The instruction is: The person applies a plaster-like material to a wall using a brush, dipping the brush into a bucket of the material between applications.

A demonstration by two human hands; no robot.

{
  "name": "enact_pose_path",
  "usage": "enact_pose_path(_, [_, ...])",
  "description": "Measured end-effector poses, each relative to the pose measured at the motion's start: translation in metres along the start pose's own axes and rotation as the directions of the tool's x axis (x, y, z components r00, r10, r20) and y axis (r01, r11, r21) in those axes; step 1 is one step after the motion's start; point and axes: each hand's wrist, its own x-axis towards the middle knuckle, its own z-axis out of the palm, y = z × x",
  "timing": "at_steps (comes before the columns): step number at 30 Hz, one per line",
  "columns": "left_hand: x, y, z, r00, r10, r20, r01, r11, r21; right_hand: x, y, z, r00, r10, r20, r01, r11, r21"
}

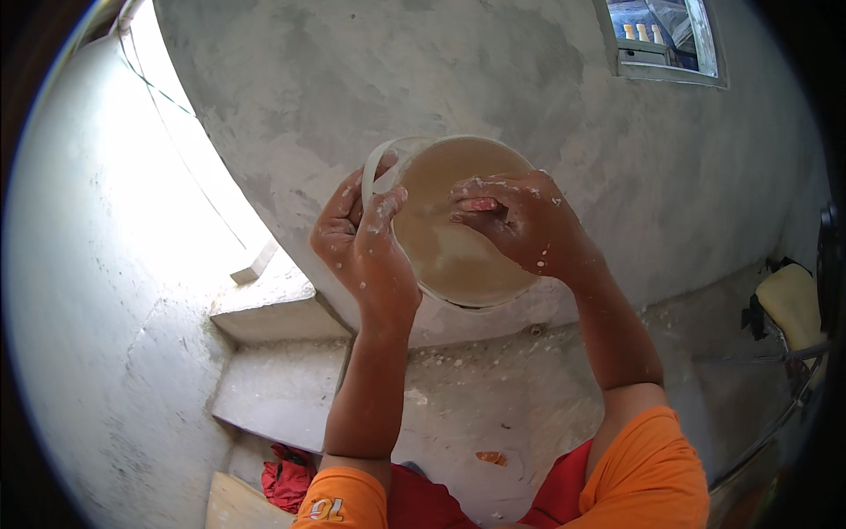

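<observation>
A round pale bucket (414, 275) with cloudy tan liquid (467, 264) in it is held up before me, its mouth turned toward me. My left hand (361, 234) grips it at the left rim, thumb over the edge, next to the pale curved handle (374, 167). Over the liquid, my right hand (515, 216) has its fingers curled round a small reddish piece (478, 204), whose kind I cannot make out. Whether these fingertips touch the liquid is unclear. White spatters cover both hands.
Behind the bucket rises a grey plastered wall (352, 79) with a small window (661, 40) at upper right. Concrete steps (282, 388) stand at left, above a red cloth (286, 479). An orange-brown scrap (492, 458) lies on the floor. A yellowish container (789, 304) is at right.
</observation>
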Motion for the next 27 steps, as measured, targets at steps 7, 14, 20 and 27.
enact_pose_path(7, [0.010, 0.004, -0.004, 0.995, -0.094, -0.041, 0.092, 0.995, -0.046, 0.001, -0.003, -0.044, 0.950, 0.296, 0.102, -0.313, 0.899, 0.306])
enact_pose_path(14, [0.022, -0.006, -0.022, 0.989, -0.096, -0.111, 0.086, 0.992, -0.089, -0.006, 0.031, -0.072, 0.925, 0.369, -0.092, -0.244, 0.760, 0.603])
enact_pose_path(20, [0.025, -0.003, -0.020, 0.982, -0.065, -0.177, 0.058, 0.997, -0.041, -0.009, 0.044, -0.070, 0.882, 0.415, -0.223, -0.179, 0.732, 0.657])
enact_pose_path(27, [0.035, -0.006, -0.033, 0.974, -0.089, -0.207, 0.075, 0.994, -0.077, -0.007, 0.064, -0.065, 0.744, 0.475, -0.470, -0.202, 0.830, 0.520])
